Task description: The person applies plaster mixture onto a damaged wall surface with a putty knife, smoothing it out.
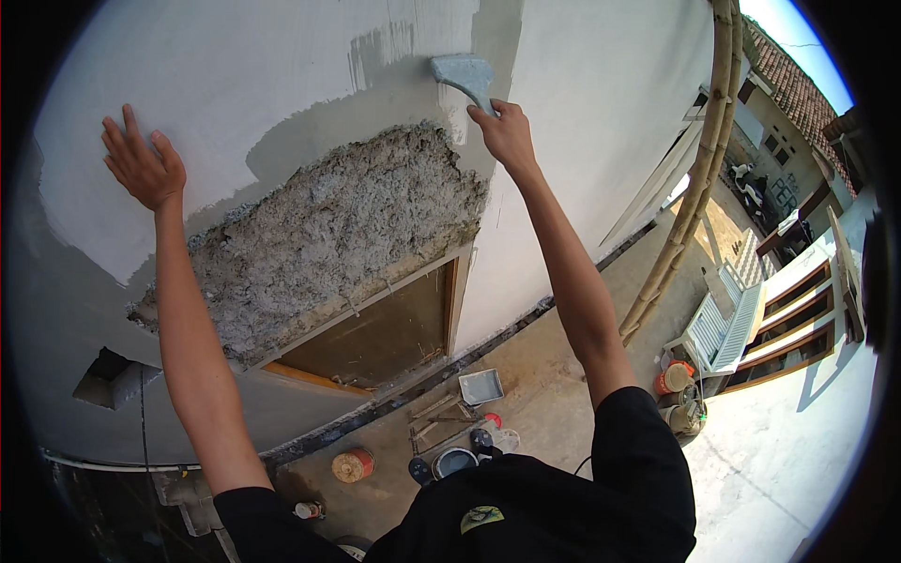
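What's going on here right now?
A person's right hand grips the handle of a broad blue-grey, brush-like tool, raised at the wall among darker grey patches. The left hand, holding nothing, is spread and appears to rest on the white surface. Between and below the hands, a rough, exposed area lies above a window. On the ground are a tray and a bucket.

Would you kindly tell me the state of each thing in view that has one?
Wall: partly white, partly grey
Rough patch: exposed, uneven
Brush: held, head at the wall
Right hand: closed around the brush
Left hand: spread open against the wall
Window: open or shut, unclear
Bucket: lidless, grey inside
Tray: face up, contents unclear
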`<control>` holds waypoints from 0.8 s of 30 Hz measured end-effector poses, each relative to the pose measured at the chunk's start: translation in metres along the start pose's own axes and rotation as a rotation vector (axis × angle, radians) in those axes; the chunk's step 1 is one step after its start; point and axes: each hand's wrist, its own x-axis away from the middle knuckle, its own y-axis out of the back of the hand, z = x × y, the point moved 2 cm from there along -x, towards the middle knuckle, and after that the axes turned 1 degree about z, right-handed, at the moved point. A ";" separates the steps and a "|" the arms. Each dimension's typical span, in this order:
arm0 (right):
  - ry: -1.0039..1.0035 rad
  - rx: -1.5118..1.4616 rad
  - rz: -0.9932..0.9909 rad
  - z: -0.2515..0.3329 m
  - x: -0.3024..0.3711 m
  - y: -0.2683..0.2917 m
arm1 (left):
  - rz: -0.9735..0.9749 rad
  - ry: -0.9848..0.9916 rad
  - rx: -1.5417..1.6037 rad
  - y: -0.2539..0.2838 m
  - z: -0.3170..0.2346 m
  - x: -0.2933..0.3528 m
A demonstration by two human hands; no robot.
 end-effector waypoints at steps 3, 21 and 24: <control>0.135 0.142 -0.161 -0.034 0.002 -0.025 | -0.005 0.004 0.008 -0.002 -0.001 0.000; -0.070 0.138 0.100 -0.001 0.008 0.014 | -0.011 0.006 -0.002 0.000 0.006 0.000; 0.005 0.116 -0.005 0.005 0.006 0.011 | -0.016 0.008 0.007 -0.001 0.004 0.002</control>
